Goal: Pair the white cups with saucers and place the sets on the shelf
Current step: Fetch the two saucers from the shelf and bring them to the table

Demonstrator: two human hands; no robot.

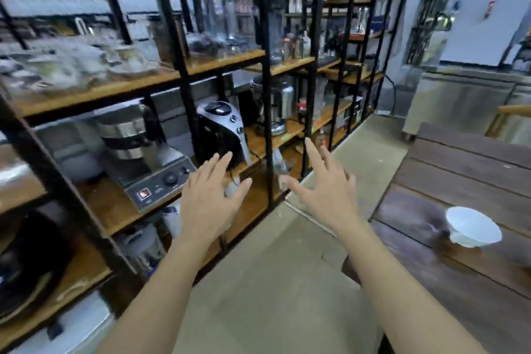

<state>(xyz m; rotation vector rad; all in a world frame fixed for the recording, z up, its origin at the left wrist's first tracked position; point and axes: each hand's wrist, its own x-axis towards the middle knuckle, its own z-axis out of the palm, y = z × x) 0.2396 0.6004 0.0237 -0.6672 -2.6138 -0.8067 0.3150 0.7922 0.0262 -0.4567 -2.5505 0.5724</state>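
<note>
A white cup (472, 226) sits on the dark wooden table (459, 169) at the right; any saucer under it is hidden or blurred. My left hand (208, 200) is held out in front of the shelf unit (161, 82), fingers spread, holding nothing. My right hand (324, 191) is also out with fingers apart and empty, between the shelf unit and the table, well left of the cup. The picture is motion-blurred, most of all at the left.
The black-framed shelf unit with wooden boards carries a coffee machine (222, 129), a grey appliance with knobs (149, 164), a steel urn (274, 106) and glassware. A floor aisle (287, 267) runs between shelf and table. A steel counter (465, 100) stands at the back right.
</note>
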